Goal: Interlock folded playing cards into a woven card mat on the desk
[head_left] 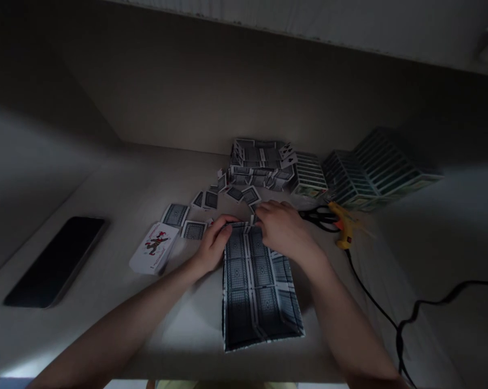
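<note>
**Flat card panel under both grips, loose cards off to the left**

Built so far, going by the layout: a flat card panel (254,286), blue backs up, lying lower middle of the frame on the desk (106,189). At upper middle, a walled card structure (260,159), several layers high. Further along at upper right, two long blocks of stacked cards (373,170), tilted away by the lens.

Apparently unplaced: loose cards (209,200) scattered between structure and panel, plus a small card stack (155,247) with a joker face up, left of the panel.

Panel's top edge directly beneath both hands. Left grip (214,243) curled at the upper left corner, touching the edge. Right grip (282,227) curled over the top edge, just beside the left. Neither spread flat; whether either is closed on a card, cannot tell.

Right of the hands, black scissors (319,219) touching a yellow glue gun (343,224), with a black cord (373,297) trailing toward lower right. Far left, a phone (53,262), face down or dark.
</note>
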A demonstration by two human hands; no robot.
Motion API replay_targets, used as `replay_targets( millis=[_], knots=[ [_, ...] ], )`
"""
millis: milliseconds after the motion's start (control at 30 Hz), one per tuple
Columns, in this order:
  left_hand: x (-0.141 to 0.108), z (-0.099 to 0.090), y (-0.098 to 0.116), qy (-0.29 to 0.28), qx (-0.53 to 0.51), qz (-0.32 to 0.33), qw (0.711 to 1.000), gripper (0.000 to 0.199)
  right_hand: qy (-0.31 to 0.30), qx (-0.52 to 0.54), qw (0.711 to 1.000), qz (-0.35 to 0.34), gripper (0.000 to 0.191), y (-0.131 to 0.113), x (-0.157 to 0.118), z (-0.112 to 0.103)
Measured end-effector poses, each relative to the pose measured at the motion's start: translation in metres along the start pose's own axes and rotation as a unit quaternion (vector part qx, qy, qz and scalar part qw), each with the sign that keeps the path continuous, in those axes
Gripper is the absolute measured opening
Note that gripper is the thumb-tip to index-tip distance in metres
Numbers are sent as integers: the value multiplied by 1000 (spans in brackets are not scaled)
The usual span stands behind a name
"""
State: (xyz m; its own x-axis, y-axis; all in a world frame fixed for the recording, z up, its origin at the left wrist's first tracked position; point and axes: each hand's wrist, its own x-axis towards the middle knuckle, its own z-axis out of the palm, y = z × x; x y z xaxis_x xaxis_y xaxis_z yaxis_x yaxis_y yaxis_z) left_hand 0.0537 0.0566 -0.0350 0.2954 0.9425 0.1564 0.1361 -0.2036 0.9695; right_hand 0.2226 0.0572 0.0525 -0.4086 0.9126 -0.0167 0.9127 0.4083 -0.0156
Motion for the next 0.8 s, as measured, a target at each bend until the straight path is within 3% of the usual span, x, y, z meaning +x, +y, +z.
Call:
replay_targets(
  millis=[600, 800],
  knots=[
    [3, -2, 2, -27, -36, -9, 999, 24, 7, 4, 1000, -24, 16, -2, 2, 5],
    [3, -3, 2, -27, -19, -7, 999, 25, 19, 93, 994, -52, 17, 2, 0, 5]
  ],
)
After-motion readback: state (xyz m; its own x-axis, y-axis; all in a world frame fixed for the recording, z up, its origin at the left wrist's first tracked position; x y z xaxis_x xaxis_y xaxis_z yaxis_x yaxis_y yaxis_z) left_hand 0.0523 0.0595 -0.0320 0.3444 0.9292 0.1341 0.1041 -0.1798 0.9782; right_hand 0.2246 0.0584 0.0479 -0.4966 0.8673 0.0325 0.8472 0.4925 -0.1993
